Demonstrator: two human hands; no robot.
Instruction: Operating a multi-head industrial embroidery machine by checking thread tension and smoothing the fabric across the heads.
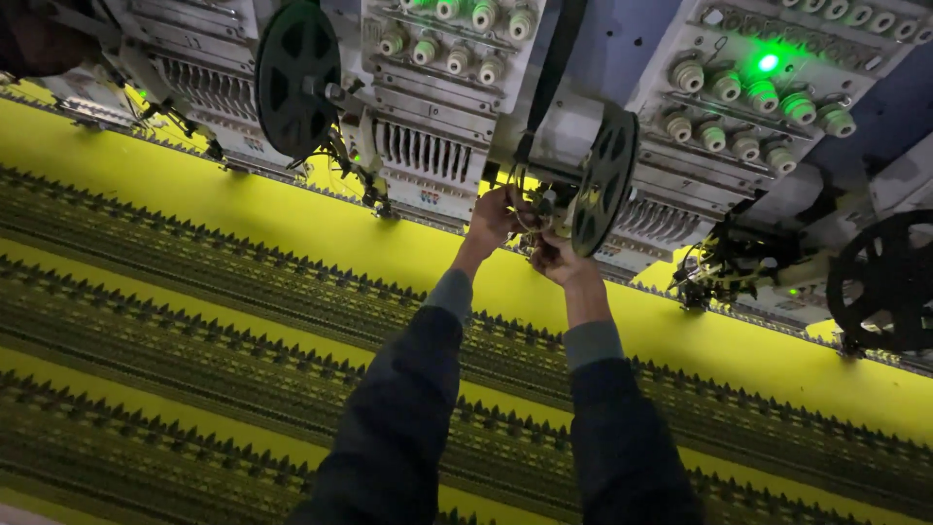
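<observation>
Both hands reach up at the machine head: left hand (494,216) pinches a thin strip. Right hand (556,257) sits nearer the reel (603,181), just left of it; grip unclear.

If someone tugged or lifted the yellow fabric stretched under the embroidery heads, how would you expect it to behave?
The yellow fabric looks thin, so probably floppy and light. It lies flat and taut, so a tug would likely meet resistance. Its stitched dark bands are probably stiffer.

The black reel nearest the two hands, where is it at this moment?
In the head view the black reel hangs right of centre on the embroidery machine head, just right of the right hand and above the yellow fabric.
</observation>
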